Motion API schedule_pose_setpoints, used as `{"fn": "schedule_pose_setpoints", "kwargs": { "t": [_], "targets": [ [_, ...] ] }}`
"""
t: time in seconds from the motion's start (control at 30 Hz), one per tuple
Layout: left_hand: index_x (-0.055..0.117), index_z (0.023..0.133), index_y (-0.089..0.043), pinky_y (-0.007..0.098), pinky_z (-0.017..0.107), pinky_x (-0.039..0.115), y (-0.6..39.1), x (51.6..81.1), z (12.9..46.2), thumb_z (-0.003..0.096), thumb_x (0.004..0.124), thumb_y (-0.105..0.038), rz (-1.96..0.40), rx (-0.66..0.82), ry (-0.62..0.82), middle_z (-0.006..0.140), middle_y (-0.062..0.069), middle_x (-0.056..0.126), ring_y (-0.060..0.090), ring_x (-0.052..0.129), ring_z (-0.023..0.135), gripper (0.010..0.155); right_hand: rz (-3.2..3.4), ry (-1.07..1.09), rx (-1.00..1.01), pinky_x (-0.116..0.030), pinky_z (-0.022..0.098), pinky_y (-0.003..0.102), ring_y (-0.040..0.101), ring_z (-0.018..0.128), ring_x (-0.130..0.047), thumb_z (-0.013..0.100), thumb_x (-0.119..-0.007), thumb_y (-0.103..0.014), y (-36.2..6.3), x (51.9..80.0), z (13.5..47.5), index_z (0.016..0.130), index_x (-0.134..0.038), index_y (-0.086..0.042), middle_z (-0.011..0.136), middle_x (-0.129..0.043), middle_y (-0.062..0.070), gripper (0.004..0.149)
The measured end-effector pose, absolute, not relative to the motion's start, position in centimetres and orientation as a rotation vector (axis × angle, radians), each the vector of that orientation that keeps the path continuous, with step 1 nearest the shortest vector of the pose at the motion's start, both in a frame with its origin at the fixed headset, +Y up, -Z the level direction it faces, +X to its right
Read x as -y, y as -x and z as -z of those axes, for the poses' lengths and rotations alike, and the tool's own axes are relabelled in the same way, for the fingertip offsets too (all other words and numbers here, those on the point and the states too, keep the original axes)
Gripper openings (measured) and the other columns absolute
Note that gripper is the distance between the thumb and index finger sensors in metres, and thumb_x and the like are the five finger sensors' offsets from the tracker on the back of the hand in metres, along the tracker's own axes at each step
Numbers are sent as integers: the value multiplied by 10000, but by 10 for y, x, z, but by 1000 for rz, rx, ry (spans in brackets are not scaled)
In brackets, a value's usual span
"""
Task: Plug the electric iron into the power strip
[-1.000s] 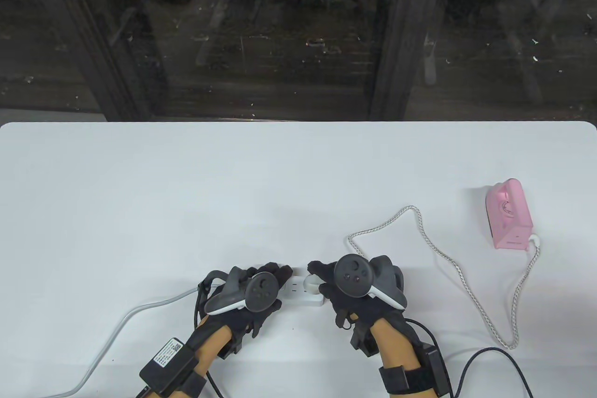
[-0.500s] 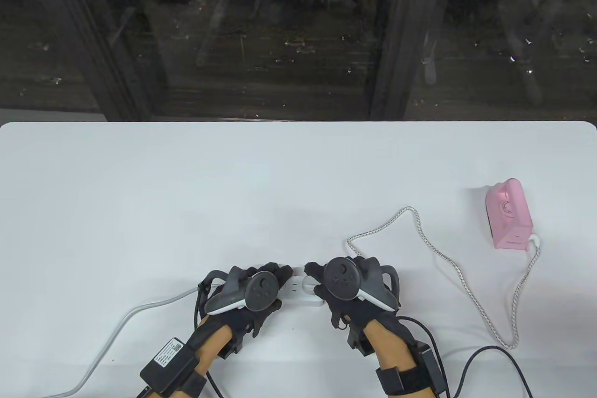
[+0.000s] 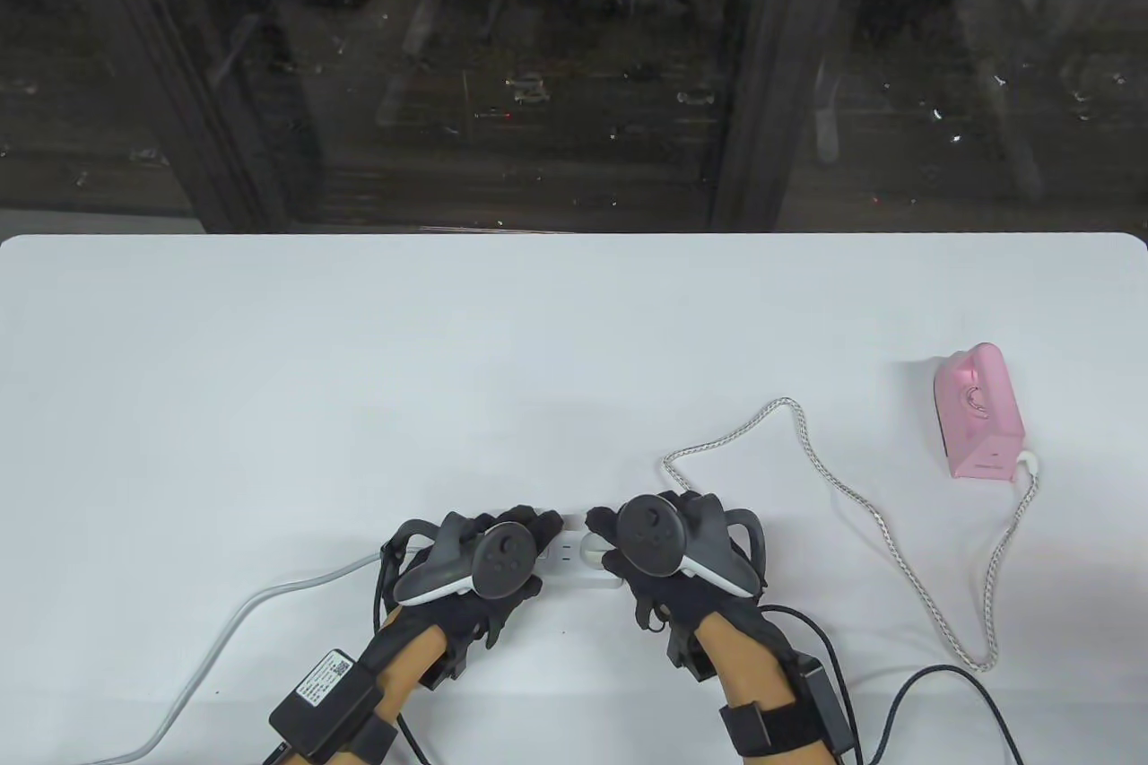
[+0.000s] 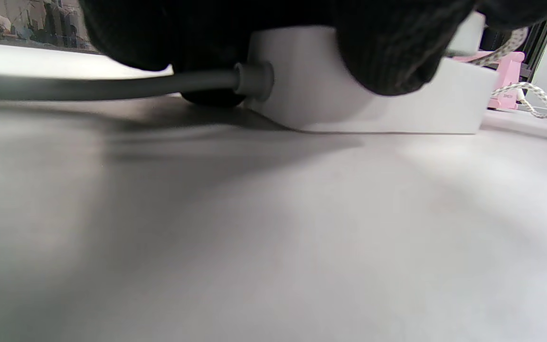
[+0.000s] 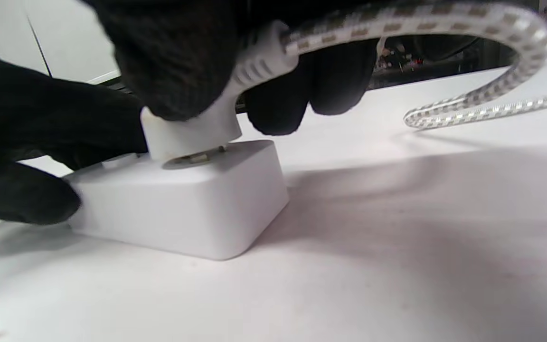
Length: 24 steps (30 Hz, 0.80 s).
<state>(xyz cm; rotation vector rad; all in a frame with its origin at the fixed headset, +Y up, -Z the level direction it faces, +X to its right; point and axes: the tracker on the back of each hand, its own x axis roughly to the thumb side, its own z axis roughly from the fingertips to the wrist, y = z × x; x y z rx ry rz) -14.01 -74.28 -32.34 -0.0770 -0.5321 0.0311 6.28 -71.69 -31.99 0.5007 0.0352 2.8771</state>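
– Where is everything relative to the power strip (image 3: 574, 563)?
– Left hand (image 3: 489, 559) on its left end, right hand (image 3: 655, 554) with plug (image 5: 193, 133) on its right end; iron (image 3: 978, 415) far right, behind.

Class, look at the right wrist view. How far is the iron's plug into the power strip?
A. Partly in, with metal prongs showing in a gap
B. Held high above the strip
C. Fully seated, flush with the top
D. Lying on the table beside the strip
A: the white plug sits tilted on the power strip, metal prongs showing in the gap beneath it, gripped by the right hand.
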Motion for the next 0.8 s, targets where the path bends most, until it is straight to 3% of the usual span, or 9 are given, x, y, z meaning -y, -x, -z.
{"fn": "schedule_pose_setpoints", "kwargs": {
  "t": [0.67, 0.8],
  "targets": [
    [515, 1087, -331, 548, 672, 693, 139, 744, 322, 381, 775, -492, -4, 544, 68, 1123, 34, 651, 279, 818, 883, 769, -2851, -487, -150, -564, 708, 677, 387, 993, -706, 430, -828, -436, -68, 724, 323, 982, -710, -395, 1090, -703, 50, 567],
    [481, 1095, -341, 570, 675, 675, 142, 741, 322, 376, 770, -521, 11, 554, 64, 1135, 47, 623, 332, 790, 912, 795, -2771, -497, -132, -525, 720, 683, 414, 1034, -615, 413, -816, -512, -76, 722, 323, 1050, -598, -380, 1144, -596, 66, 686]
  ]
}}
